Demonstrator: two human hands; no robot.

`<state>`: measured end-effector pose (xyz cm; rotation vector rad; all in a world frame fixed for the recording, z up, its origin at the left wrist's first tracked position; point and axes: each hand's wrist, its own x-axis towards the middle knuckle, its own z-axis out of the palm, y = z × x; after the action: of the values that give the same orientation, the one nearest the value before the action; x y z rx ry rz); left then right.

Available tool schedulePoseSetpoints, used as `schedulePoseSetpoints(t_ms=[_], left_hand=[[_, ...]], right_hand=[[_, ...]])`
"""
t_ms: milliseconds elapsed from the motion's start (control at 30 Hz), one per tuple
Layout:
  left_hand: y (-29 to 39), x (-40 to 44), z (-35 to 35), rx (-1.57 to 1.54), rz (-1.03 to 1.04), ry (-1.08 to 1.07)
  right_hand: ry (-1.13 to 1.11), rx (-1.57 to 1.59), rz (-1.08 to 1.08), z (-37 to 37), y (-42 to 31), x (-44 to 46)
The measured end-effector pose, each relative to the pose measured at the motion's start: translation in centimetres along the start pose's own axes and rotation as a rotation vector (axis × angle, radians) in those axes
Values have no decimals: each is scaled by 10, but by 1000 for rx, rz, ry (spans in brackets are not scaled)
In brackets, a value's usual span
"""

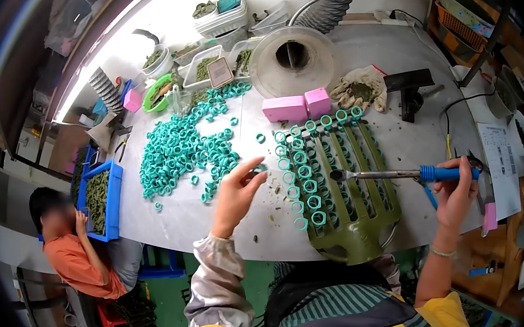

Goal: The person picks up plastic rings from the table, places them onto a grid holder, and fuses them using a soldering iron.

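Note:
My right hand (455, 193) is closed around the blue handle of a soldering iron (387, 174). The iron's dark tip reaches left over an olive-green, fork-shaped frame (359, 236) with several long bars. Teal rings (307, 186) stand in rows along the frame's left side and far end, and more show between the bars. Left of the frame, my left hand (237, 197) is raised with thumb and forefinger pinched on a small teal ring (259, 168), partly hidden by the fingers. A large heap of loose teal rings (180, 149) lies beyond that hand.
Pink blocks (285, 109), a glove (361, 89) and a black stand (409, 88) sit behind the frame. A wide funnel hood (293, 61) is at the back, beside several tubs. At left, a person in an orange shirt (78, 267) sits by a blue tray (112, 201).

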<state>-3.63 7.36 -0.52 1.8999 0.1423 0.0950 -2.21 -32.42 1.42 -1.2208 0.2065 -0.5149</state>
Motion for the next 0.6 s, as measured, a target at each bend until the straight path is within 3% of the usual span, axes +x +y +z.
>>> schedulePoseSetpoints(t_ms=[100, 167, 233, 400, 600], left_hand=[[17, 27, 29, 240, 222, -55], [20, 42, 50, 112, 282, -125], [20, 55, 61, 260, 381, -180], [5, 78, 84, 583, 680, -61], [3, 87, 92, 596, 634, -105]], right_hand=[[-2, -1, -5, 14, 11, 7], [-44, 8, -11, 20, 20, 10], [-75, 8, -25, 27, 28, 13], [-97, 6, -15, 37, 52, 18], [-129, -8, -38, 49, 54, 17]])
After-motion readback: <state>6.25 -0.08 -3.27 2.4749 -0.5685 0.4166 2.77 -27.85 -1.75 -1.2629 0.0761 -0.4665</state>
